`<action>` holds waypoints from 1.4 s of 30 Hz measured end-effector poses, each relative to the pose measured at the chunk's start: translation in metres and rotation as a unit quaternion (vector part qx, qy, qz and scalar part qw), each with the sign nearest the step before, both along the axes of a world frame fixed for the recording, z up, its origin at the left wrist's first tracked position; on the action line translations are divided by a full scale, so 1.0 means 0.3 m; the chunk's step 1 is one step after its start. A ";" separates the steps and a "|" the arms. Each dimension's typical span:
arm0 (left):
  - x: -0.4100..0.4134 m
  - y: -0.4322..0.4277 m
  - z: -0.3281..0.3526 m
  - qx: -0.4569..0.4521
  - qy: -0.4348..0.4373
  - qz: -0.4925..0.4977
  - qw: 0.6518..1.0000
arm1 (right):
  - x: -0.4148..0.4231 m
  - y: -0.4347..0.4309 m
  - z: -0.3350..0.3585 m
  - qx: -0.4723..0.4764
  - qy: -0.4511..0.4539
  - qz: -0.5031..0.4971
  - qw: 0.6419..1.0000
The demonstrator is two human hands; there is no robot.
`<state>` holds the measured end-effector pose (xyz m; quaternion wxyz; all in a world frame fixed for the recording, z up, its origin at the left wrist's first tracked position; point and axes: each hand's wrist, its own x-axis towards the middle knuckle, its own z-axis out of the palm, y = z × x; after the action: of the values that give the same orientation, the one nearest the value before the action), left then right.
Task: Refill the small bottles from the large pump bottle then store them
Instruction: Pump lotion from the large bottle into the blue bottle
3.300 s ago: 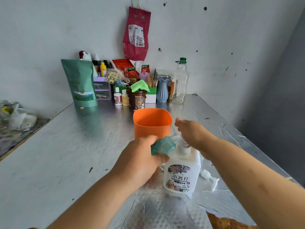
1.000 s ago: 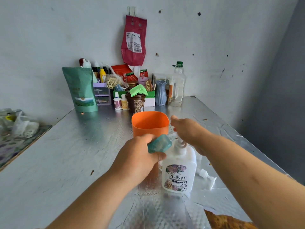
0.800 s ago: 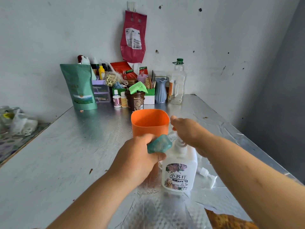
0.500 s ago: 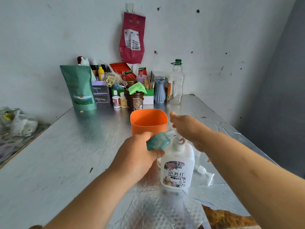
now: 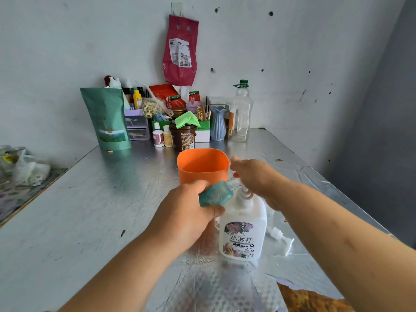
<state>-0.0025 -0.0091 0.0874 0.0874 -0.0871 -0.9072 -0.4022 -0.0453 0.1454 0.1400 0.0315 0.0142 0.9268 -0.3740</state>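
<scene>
A large white pump bottle (image 5: 243,228) with a flowered label stands on the foil-covered table (image 5: 90,210). My left hand (image 5: 186,212) grips a small teal bottle (image 5: 215,194), tilted with its neck toward the pump's spout. My right hand (image 5: 254,176) lies on top of the pump head, fingers bent over it. The spout and the small bottle's mouth are hidden behind my fingers. An orange cup (image 5: 202,165) stands just behind both hands.
A loose white pump cap (image 5: 280,238) lies right of the big bottle. Along the back wall stand a green pouch (image 5: 105,119), two small white bottles (image 5: 162,137), a brown tub (image 5: 182,137), a blue vase (image 5: 218,123) and a clear oil bottle (image 5: 240,113). Plastic bags (image 5: 22,165) lie far left.
Both hands have stayed at the pump bottle. My right hand has shifted slightly on the pump head; the view has wobbled a little.
</scene>
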 end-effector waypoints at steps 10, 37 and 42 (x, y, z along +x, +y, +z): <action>0.022 -0.008 0.005 -0.018 -0.025 -0.003 1.000 | 0.004 0.003 -0.009 -0.009 0.013 0.005 1.000; 0.025 -0.007 0.001 -0.014 -0.025 0.010 1.000 | 0.013 -0.004 -0.002 -0.025 -0.011 -0.001 1.000; 0.026 -0.003 0.021 -0.019 -0.018 0.012 1.000 | -0.004 0.005 0.019 -0.069 -0.047 -0.019 0.996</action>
<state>0.0051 -0.0102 0.0936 0.0745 -0.0705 -0.9169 -0.3857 -0.0466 0.1470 0.1458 0.0691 0.0469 0.8959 -0.4364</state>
